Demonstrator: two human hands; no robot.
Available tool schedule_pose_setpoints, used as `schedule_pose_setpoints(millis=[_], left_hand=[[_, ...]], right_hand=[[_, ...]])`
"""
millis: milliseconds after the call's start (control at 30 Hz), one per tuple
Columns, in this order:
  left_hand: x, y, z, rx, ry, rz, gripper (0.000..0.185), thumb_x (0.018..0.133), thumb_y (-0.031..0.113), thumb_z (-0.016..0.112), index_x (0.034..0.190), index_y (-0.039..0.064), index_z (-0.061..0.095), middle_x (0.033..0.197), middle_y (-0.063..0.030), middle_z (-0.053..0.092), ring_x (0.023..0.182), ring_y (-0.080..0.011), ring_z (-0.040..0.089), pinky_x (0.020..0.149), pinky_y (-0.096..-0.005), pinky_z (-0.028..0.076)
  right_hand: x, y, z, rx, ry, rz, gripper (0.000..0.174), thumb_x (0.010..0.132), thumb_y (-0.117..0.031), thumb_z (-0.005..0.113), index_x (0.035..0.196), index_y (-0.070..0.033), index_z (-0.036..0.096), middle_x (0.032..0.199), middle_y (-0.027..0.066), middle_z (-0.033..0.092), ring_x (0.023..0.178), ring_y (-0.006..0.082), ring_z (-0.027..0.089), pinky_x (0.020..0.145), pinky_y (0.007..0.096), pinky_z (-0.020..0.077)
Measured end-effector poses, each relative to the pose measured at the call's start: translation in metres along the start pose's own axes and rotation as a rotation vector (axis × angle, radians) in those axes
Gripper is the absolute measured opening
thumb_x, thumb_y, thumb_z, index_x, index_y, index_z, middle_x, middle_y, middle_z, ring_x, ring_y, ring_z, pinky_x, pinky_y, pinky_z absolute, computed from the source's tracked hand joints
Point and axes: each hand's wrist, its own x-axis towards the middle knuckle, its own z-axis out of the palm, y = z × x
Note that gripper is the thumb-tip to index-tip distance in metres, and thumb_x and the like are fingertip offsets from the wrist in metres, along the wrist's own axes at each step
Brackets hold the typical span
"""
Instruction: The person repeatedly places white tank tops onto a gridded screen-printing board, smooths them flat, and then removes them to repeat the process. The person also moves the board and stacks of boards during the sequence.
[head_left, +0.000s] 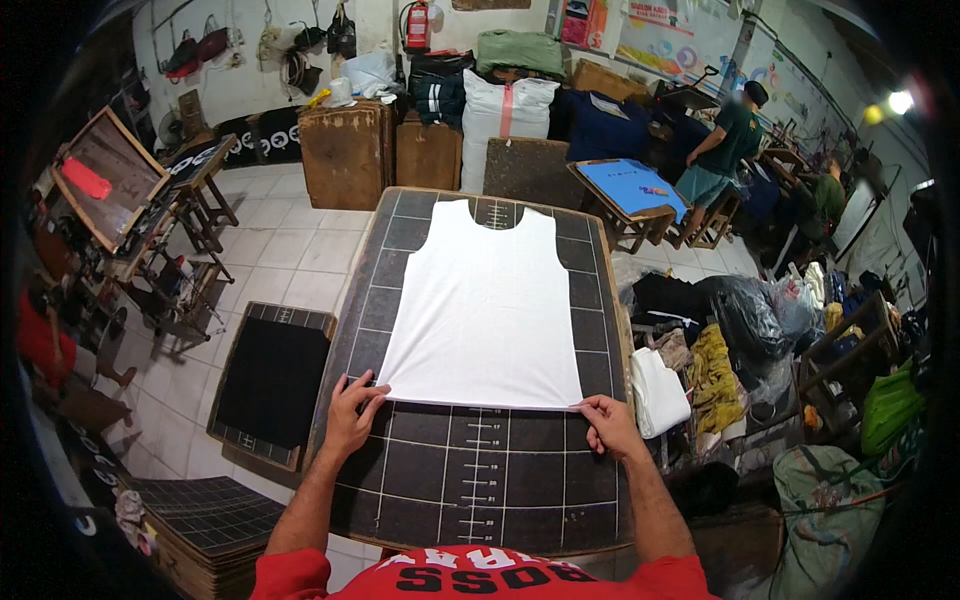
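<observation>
A white sleeveless garment panel (487, 315) lies spread on a dark board (427, 472) marked with a white grid and a numbered scale. Its scooped neckline points away from me, and its straight hem runs across in front of me. My left hand (355, 411) pinches the hem's left corner between thumb and fingers. At the right corner, my right hand (609, 426) grips the fabric the same way. Slight creases fan out from both corners, and the hem looks straight between my hands.
Left of the board, black fabric (279, 382) rests on a smaller gridded board. Folded white cloth (658, 394) lies at the right edge, beside heaped fabrics and plastic bags (750, 315). Gridded boards (210, 517) are stacked at lower left. A person (724, 142) stands by a blue-topped table (630, 187).
</observation>
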Motion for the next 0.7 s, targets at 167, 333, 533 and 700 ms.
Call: schedule_pose_setpoints(millis=[167, 333, 533, 700], left_hand=[[-0.003, 0.003, -0.001, 0.001, 0.005, 0.003, 0.007, 0.097, 0.016, 0.068, 0.098, 0.01, 0.073, 0.113, -0.0034, 0.077, 0.135, -0.0297, 0.056, 0.12, -0.0565, 0.024], [-0.003, 0.004, -0.002, 0.003, 0.012, -0.009, 0.007, 0.096, 0.016, 0.07, 0.098, 0.01, 0.074, 0.112, -0.003, 0.077, 0.134, -0.029, 0.058, 0.12, -0.0564, 0.025], [0.0, 0.008, -0.008, 0.087, 0.042, 0.106, 0.01, 0.089, 0.018, 0.077, 0.09, 0.009, 0.074, 0.104, -0.0046, 0.078, 0.119, -0.0302, 0.066, 0.112, -0.0516, 0.035], [0.051, -0.004, 0.012, 0.131, 0.31, -0.117, 0.025, 0.085, 0.027, 0.079, 0.074, 0.009, 0.065, 0.074, -0.0046, 0.066, 0.077, -0.0278, 0.062, 0.074, -0.0437, 0.043]], right_hand=[[-0.002, 0.0, -0.003, -0.001, -0.024, -0.004, 0.019, 0.105, -0.015, 0.058, 0.114, 0.001, 0.063, 0.073, 0.0029, 0.062, 0.043, 0.006, 0.053, 0.034, 0.0215, 0.0388], [-0.005, 0.0, 0.0, 0.003, -0.029, 0.006, 0.019, 0.105, -0.013, 0.058, 0.114, 0.002, 0.064, 0.077, 0.0038, 0.064, 0.044, 0.0062, 0.054, 0.034, 0.0213, 0.0392], [-0.008, -0.024, -0.014, -0.16, -0.179, 0.095, 0.02, 0.102, -0.017, 0.063, 0.111, 0.0, 0.07, 0.085, 0.0047, 0.072, 0.047, 0.007, 0.057, 0.039, 0.0229, 0.0425], [0.064, -0.056, -0.002, -0.424, -0.156, -0.086, 0.022, 0.098, -0.022, 0.067, 0.102, -0.001, 0.072, 0.089, 0.0057, 0.076, 0.057, 0.0149, 0.064, 0.049, 0.0297, 0.0492]])
